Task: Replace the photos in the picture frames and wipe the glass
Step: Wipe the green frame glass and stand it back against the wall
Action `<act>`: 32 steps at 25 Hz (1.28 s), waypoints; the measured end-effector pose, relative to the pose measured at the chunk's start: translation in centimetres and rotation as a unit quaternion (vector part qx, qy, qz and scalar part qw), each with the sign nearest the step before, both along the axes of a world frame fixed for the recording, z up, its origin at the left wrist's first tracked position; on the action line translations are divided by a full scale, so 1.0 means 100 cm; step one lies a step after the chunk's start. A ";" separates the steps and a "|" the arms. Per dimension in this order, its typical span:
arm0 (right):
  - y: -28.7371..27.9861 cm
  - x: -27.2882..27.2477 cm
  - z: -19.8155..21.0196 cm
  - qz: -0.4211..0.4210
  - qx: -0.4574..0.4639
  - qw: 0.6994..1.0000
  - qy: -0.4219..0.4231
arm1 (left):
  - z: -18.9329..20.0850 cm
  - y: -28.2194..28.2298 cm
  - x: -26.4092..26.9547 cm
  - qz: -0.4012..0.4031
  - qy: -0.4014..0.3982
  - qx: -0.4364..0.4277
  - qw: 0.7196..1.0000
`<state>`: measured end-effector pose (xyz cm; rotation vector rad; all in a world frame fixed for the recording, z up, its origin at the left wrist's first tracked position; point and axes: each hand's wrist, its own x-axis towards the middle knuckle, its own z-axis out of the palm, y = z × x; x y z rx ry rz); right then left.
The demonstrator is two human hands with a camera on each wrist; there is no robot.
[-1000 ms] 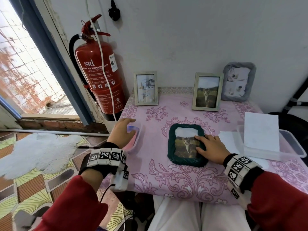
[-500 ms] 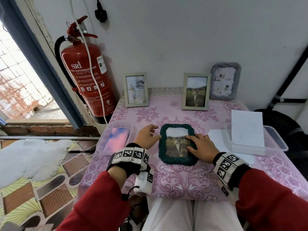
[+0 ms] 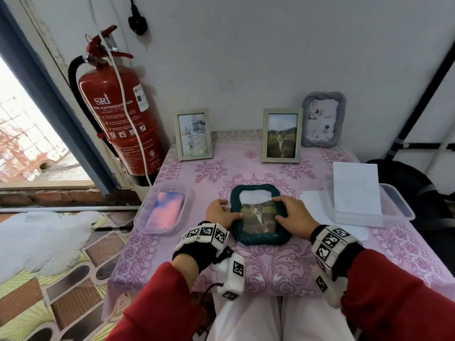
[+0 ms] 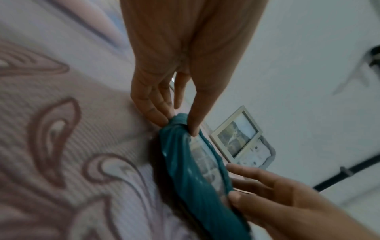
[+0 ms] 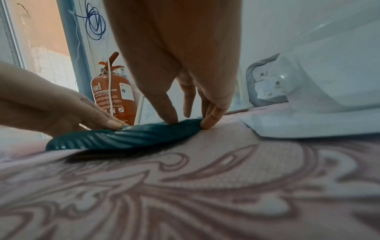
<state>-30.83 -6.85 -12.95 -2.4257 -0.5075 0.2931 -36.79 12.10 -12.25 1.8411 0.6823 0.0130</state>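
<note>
A teal ribbed picture frame [image 3: 261, 238] lies flat on the pink tablecloth [image 3: 270, 267] in front of me. A cat photo [image 3: 258, 216] fills the lower part of its opening, with white showing above it. My left hand [image 3: 221, 210] pinches the frame's left edge, thumb on top [image 4: 179, 125]. My right hand [image 3: 288, 210] pinches the right edge, thumb on the rim and fingers at the outer side [image 5: 189, 123]. The teal frame [image 5: 123, 138] looks slightly raised off the cloth on one side.
Three frames stand along the back wall: a pale one [image 3: 194, 134], a pale one with a cat [image 3: 282, 135] and a grey one [image 3: 323, 119]. A clear tub [image 3: 142, 217] holds a pink-blue cloth [image 3: 165, 212]. Another tub [image 3: 398, 207] holds white paper [image 3: 354, 190]. A fire extinguisher [image 3: 118, 114] stands at the left.
My left hand left the pink cloth in its tub and came to the teal frame's left edge. My right hand shifted from the photo to the frame's right edge.
</note>
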 end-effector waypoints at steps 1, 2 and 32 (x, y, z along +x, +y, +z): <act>0.000 0.000 0.000 -0.002 0.015 1.000 0.005 | 0.001 -0.002 -0.001 0.015 -0.001 -0.050 0.999; -0.001 0.000 0.001 -0.004 0.029 1.000 0.010 | 0.001 -0.004 -0.001 0.023 -0.009 -0.097 0.995; 0.042 0.048 0.081 -0.029 0.389 0.921 0.015 | 0.081 0.034 0.061 -0.059 -0.327 -0.324 0.886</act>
